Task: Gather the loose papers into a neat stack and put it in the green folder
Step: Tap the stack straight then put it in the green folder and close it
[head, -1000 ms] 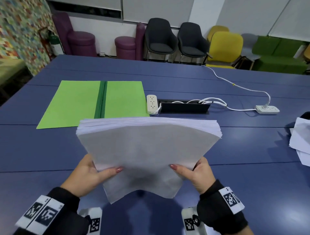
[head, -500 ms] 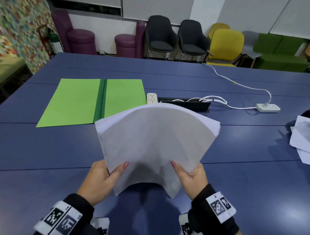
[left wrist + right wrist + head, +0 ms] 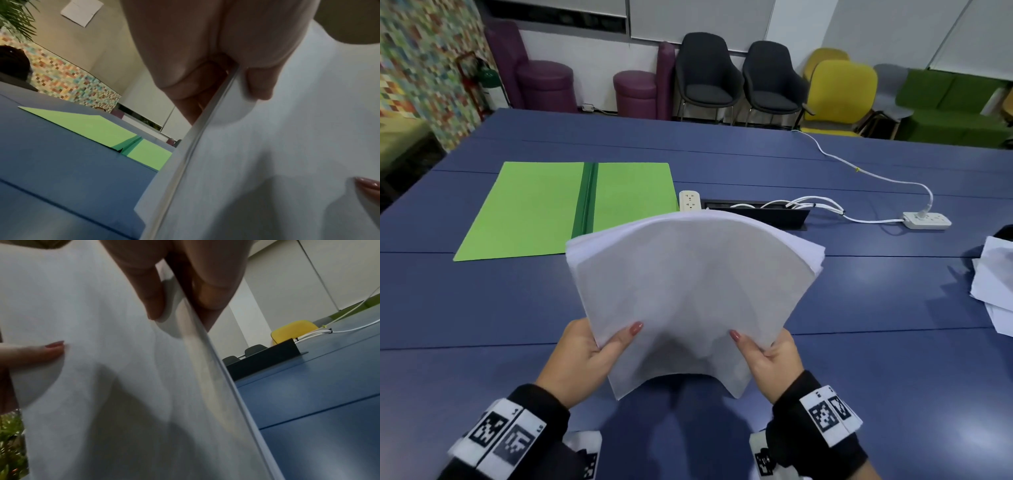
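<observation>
A thick stack of white papers stands upright and bowed over the blue table, its bottom edge near the surface. My left hand grips its left side, thumb on the near face. My right hand grips its right side the same way. In the left wrist view, the left hand pinches the paper stack. The right wrist view shows the right hand pinching the stack. The green folder lies open and flat at the far left, also visible as the folder.
More loose white papers lie at the table's right edge. A white power strip, a black cable box, white cables and a second power strip sit behind the stack. Chairs line the far wall.
The stack has tipped from a fanned, top-edge-showing pose to more upright and bowed. Both hands have shifted slightly closer together and rightward, keeping their grip.
</observation>
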Tool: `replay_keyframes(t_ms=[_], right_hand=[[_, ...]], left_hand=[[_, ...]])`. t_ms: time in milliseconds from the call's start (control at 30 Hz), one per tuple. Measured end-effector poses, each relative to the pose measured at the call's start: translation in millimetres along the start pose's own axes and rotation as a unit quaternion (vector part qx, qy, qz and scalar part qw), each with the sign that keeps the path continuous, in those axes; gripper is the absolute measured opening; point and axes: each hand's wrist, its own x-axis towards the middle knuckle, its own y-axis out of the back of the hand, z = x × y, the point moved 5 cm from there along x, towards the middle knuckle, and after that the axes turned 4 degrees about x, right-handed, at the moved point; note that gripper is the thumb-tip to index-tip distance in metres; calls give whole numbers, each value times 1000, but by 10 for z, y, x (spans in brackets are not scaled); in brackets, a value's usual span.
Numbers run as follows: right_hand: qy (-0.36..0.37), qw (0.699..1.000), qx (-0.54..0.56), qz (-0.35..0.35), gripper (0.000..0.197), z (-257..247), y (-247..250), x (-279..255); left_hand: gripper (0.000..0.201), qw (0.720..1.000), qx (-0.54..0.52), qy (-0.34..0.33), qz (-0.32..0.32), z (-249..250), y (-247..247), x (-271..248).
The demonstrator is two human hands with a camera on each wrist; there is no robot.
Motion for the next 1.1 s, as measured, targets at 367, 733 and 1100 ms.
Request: replay_keyframes(t_ms=[367,733,1100], right_hand=[[13,997,70,-11,29,-166,115,51],[61,987,130,-70,25,-527,254,137],[25,993,94,-66,27,-385,227,180]], left_hand=[[25,996,-67,31,-53,-49,74,13],[21,997,-77,18,-9,79,83,81],[46,994,-102,23,-28,-19,68,99]])
